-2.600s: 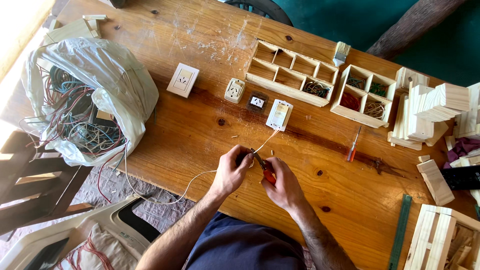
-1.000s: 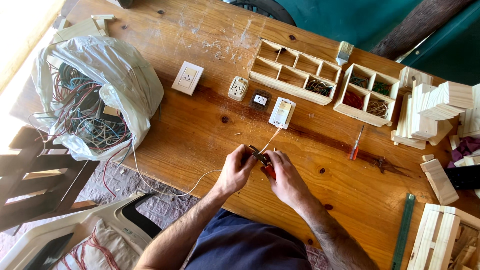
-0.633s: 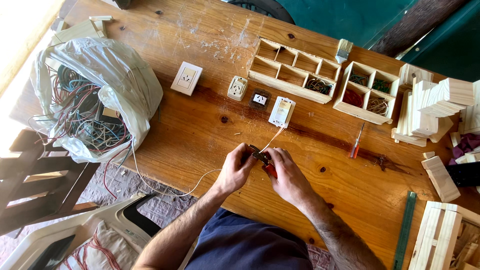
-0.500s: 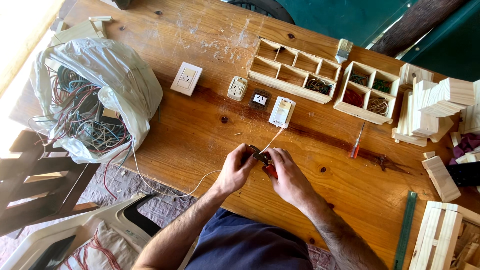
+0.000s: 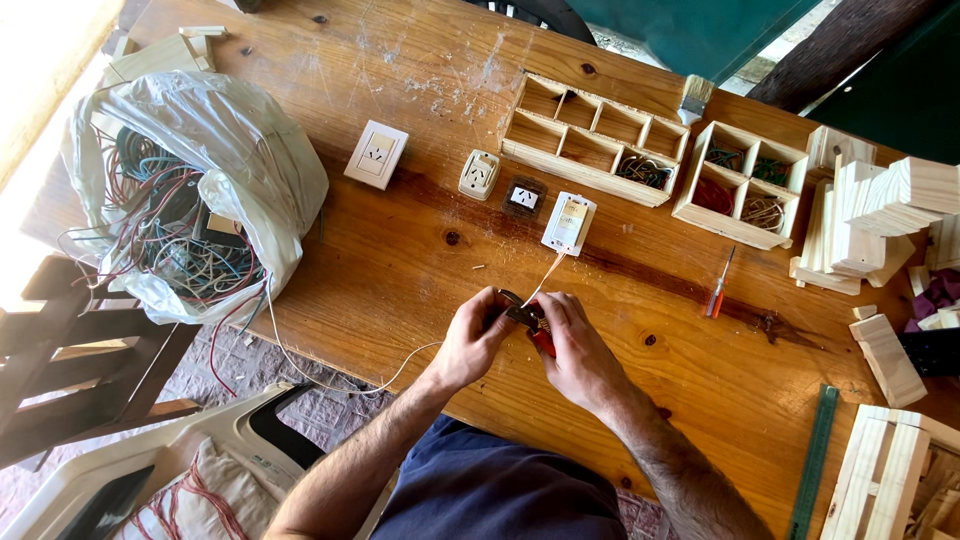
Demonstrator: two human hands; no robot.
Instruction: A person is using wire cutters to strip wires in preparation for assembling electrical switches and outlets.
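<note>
A person at a wooden tabletop [image 5: 400,270] works a thin white wire [image 5: 545,278] with both hands near the front edge. The left hand [image 5: 472,340] has its fingers closed on the wire, which trails off the edge toward a plastic bag of tangled cables [image 5: 190,200]. The right hand [image 5: 578,350] is clenched around red-handled pliers [image 5: 532,325] (only the jaws and a bit of red grip show). The wire's other end runs up to a white wall socket [image 5: 568,223]. A red screwdriver [image 5: 718,285] lies to the right, well apart.
</note>
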